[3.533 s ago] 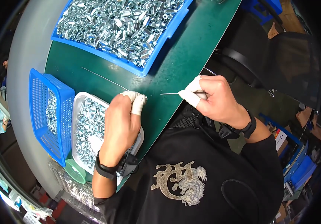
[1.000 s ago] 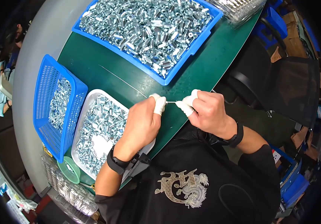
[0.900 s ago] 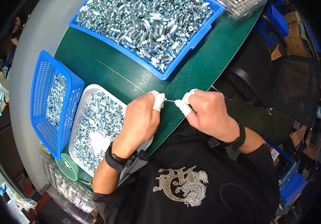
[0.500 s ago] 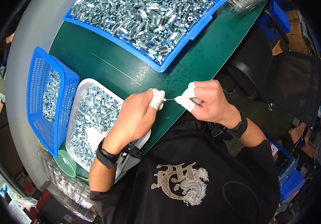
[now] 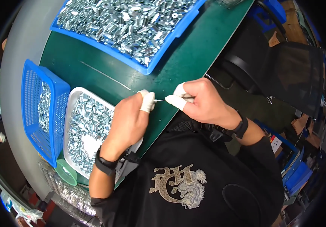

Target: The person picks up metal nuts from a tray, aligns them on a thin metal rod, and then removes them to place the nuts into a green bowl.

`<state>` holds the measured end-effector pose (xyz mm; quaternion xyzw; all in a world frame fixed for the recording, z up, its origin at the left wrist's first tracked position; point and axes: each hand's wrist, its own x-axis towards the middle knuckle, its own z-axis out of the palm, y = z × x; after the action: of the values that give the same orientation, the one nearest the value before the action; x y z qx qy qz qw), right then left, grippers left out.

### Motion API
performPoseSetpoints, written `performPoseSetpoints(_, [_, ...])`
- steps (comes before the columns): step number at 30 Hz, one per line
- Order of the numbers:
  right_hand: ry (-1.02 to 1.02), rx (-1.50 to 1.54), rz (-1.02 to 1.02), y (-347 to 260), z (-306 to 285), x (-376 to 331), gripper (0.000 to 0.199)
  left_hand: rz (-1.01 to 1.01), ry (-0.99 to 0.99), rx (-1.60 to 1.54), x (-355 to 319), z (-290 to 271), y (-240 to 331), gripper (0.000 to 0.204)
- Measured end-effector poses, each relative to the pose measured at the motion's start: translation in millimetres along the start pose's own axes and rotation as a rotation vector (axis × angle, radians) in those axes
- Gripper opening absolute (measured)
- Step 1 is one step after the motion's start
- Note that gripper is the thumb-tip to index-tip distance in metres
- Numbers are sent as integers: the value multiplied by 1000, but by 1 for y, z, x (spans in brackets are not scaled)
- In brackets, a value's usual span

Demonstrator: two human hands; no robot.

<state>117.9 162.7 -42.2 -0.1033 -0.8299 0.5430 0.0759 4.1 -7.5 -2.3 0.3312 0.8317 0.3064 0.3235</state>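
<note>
My left hand [image 5: 128, 120], with white finger cots on the thumb and a fingertip, pinches a small metal hex piece [image 5: 155, 101]; only its end shows. Facing it from the right, my right hand [image 5: 205, 101], in similar cots, is closed on a thin metal rod [image 5: 160, 100]. The rod spans the short gap between the hands and meets the end of the piece; whether it goes inside is too small to tell. Under my left forearm stands a white tray [image 5: 71, 101] of small silver metal pieces [image 5: 91, 117].
A large blue tray [image 5: 106, 48] heaped with metal hex pieces sits at the far side of the green table [image 5: 187, 62]. Left are a blue mesh basket [image 5: 59, 109] and a green dish [image 5: 65, 174]. A long thin rod [image 5: 105, 75] lies on the table. Right is a black chair [image 5: 284, 75].
The whole view has shifted, so trays and hands appear further left. My hands keep the same grips, close together. At the far left, more of another person's light sleeve shows.
</note>
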Motion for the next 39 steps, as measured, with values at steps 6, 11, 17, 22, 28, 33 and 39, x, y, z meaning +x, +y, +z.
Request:
performPoseSetpoints(6, [267,42,-133,10,15,-4,19,-30,9,-92,3,0,-4,37])
performPoseSetpoints(11, [158,-158,-369,14,2,3,20,-92,-106,-44,1,-3,-2,36])
performPoseSetpoints(17, [192,-456,-275,-4,7,-3,21,-45,67,81,5,5,1,34])
performPoseSetpoints(22, [-10,-293,-153,0,-3,3,23,29,47,163,6,7,-1,33])
performPoseSetpoints(28, [18,-61,85,15,-18,2,24,49,131,300,11,1,1,34])
performPoseSetpoints(33, [54,-218,1,18,-21,5,19,109,170,662,18,7,-7,34])
performPoseSetpoints(39, [140,-311,-55,19,-16,5,11,33,172,670,11,-3,-9,32])
